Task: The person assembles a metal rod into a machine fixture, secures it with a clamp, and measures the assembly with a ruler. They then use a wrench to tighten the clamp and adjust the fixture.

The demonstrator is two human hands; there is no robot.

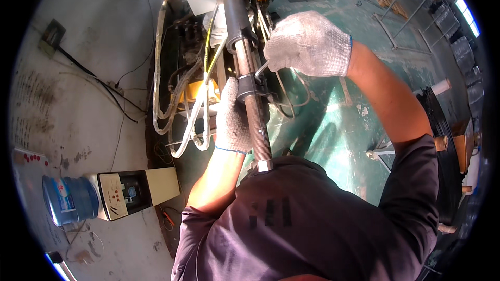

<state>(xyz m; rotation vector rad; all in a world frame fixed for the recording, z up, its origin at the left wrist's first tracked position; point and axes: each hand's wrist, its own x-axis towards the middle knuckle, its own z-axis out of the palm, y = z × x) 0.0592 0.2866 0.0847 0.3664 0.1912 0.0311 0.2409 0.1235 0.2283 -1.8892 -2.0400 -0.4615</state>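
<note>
Dark shirt (312, 218), threaded rod (259, 130).
Left hand (233, 122) cups it, how tightly I can't tell; right hand (307, 44) clenches a hex key (262, 68).

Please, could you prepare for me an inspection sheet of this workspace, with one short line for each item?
Surface: green floor, scuffed, with pale marks and sunlight on it.
Job's things: threaded rod with a black collar around it; thin metal tool at the collar.
Clutter: blue jug on a pale dispenser, beside the wall.
Hands: both gloved; right hand grips the tool; left hand is against the rod and collar, its fingers mostly hidden.
Cables: pale hoses hang in loops left of the rod; black cable along the wall.
Surroundings: stained wall at left; metal frames and a wooden pallet at upper right.
</note>
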